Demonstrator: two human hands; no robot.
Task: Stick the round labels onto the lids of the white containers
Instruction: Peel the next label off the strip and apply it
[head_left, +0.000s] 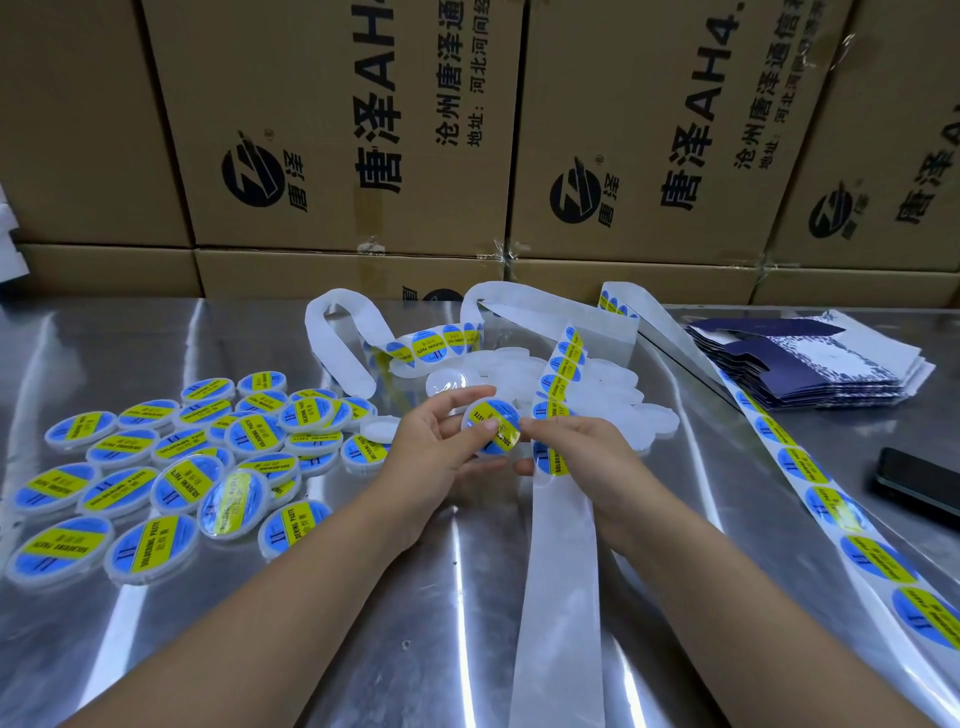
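Observation:
My left hand (434, 444) grips a small white container (491, 427) above the middle of the table, thumb across its lid. A blue and yellow round label lies on that lid, and my right hand (576, 457) pinches the label's right edge. Behind the hands lies a pile of unlabelled white containers (597, 395). A label strip (558, 382) with round labels runs up from under my right hand. Its bare backing (561, 571) trails toward me. Several labelled containers (171, 457) lie at the left.
A second label strip (810, 467) runs down the right side of the steel table (156, 665). A stack of flat dark blue cartons (810, 364) sits at the back right, a black phone (919, 483) at the right edge. Brown cardboard boxes (337, 130) wall off the back.

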